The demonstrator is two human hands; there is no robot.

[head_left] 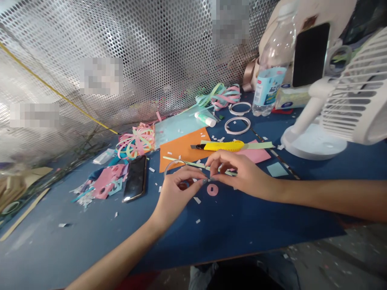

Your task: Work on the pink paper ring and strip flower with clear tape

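My left hand (181, 185) and my right hand (231, 171) meet fingertip to fingertip over the blue table (242, 225). Both are pinched on something pale and too small to make out. Just below the fingertips lies a pink paper disc (212, 190) with a small dark hole. A clear ring (172, 163) shows partly behind my left hand. Beyond my right hand a yellow cutter (223, 146) rests across orange paper (184, 145), its blade end to the left. A thin pale green strip (193, 164) runs behind both hands.
A black phone (135, 179) and paper scraps (105, 181) lie left. Two white rings (237, 125), a glue stick (205, 119) and ribbon bundles (137, 141) are farther back. At right stand a bottle (270, 76) and a white fan (314, 141). Perforated metal (136, 48) borders the back.
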